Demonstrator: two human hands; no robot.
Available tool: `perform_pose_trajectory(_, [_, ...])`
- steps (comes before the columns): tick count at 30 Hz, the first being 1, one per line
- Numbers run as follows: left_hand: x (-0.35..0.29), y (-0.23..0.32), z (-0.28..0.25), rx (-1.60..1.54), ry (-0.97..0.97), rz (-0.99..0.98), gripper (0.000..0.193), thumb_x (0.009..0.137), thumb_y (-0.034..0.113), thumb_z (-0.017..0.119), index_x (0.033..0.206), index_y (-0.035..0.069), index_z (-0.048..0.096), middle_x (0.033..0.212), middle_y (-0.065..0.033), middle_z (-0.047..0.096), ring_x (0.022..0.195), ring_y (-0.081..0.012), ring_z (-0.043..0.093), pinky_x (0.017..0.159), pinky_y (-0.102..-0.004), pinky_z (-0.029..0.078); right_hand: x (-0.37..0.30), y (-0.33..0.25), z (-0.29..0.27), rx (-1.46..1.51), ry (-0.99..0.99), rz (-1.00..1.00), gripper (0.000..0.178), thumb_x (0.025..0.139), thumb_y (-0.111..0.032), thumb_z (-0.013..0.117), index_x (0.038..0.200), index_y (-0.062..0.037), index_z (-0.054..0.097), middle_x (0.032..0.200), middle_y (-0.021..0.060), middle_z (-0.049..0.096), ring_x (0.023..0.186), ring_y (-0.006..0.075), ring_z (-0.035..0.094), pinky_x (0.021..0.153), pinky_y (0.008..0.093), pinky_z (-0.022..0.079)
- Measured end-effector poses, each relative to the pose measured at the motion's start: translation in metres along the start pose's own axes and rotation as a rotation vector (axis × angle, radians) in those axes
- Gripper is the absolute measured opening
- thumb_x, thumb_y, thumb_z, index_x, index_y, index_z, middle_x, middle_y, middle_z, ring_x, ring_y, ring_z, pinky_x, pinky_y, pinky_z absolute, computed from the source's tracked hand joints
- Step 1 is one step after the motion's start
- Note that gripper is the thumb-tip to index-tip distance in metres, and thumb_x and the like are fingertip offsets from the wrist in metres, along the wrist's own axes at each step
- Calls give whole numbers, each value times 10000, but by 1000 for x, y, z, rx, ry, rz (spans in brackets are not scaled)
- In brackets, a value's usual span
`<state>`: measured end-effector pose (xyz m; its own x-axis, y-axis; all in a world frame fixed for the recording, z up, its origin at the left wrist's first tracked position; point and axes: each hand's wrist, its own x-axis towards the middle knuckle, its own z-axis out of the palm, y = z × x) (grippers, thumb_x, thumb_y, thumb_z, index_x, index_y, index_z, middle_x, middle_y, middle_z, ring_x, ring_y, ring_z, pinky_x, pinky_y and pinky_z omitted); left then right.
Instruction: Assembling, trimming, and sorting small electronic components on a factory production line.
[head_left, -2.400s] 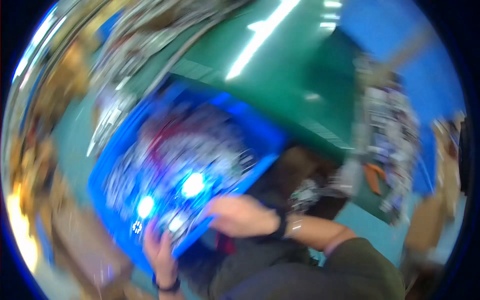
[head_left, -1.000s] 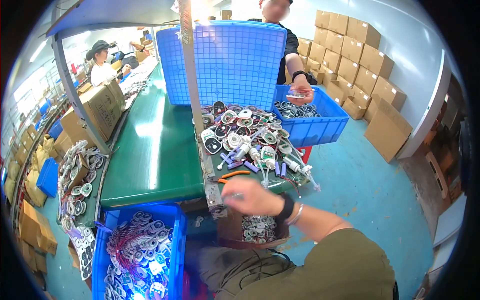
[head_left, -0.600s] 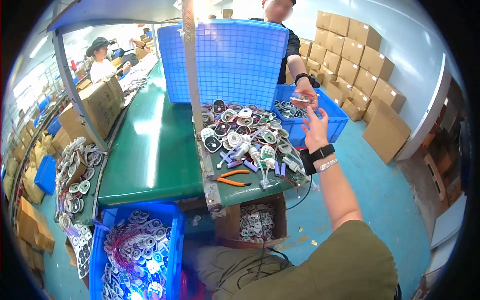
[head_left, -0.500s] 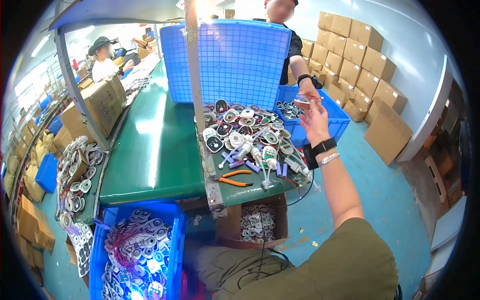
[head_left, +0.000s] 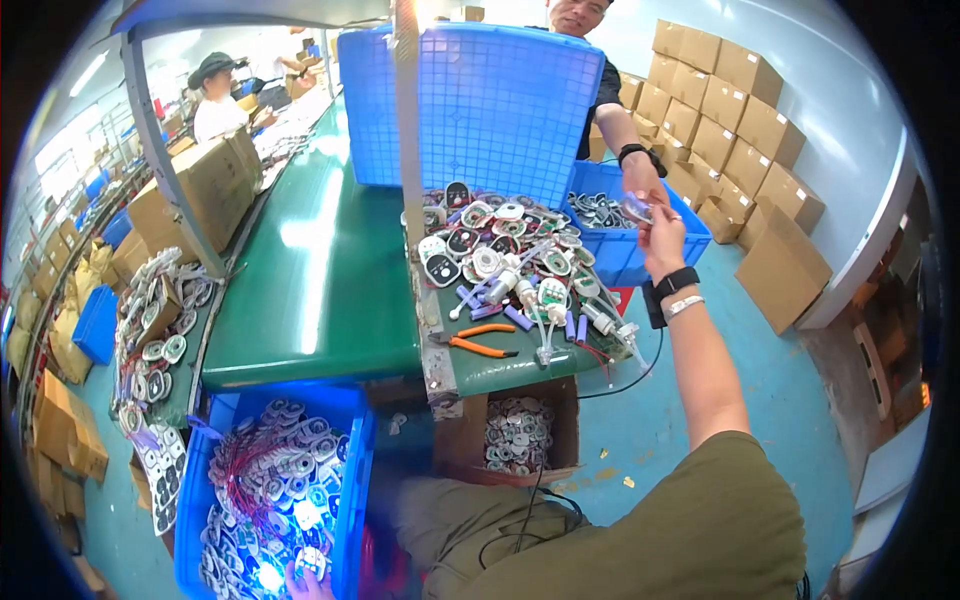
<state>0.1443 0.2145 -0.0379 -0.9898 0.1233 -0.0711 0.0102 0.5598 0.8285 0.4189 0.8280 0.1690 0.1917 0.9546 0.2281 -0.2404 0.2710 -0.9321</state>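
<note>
My right hand point(head_left: 664, 245) reaches out at the upper right, its fingers closed on a small purple-and-white part point(head_left: 637, 209). A co-worker's hand point(head_left: 643, 180) touches the same part from the far side. At the lower edge my left hand point(head_left: 308, 586), partly cut off, holds a round white part with a circuit board point(head_left: 310, 563) over a blue bin point(head_left: 364, 470). That bin is heaped with similar white parts and red wires, and bright blue-white lights glow among them. A pile of round white and black parts point(head_left: 490, 262) with purple cells lies on the green table.
Orange-handled pliers point(head_left: 482, 347) lie at the near edge of the green table point(head_left: 310, 290). A metal post point(head_left: 408, 130) rises before a large upright blue crate point(head_left: 470, 110). Another blue bin point(head_left: 640, 260) stands beyond the pile. A cardboard box point(head_left: 462, 440) sits under the table.
My right hand's fingers have gone from spread to closed around the part at the co-worker's hand. My left hand and its white part show more clearly now. The whole view has shifted slightly.
</note>
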Motion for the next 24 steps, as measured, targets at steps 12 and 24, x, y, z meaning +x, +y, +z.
perform_pose_trajectory(12, [4, 16, 9, -744, 32, -148, 364, 838, 79, 495, 1174, 32, 363, 1000, -107, 520, 842, -174, 559, 639, -243, 476, -107, -47, 32, 98, -635, 324, 178, 861, -130, 462, 1025, -68, 491, 701, 22, 531, 543, 78, 504, 449, 192, 402])
perform_pose_trajectory(24, [-1, 19, 7, -773, 38, -143, 371, 836, 63, 491, 1181, 20, 362, 978, -110, 542, 836, -166, 564, 617, -239, 482, -175, 27, 139, -173, -935, 716, 144, 861, -198, 466, 981, -122, 441, 669, 23, 534, 510, 78, 497, 435, 205, 402])
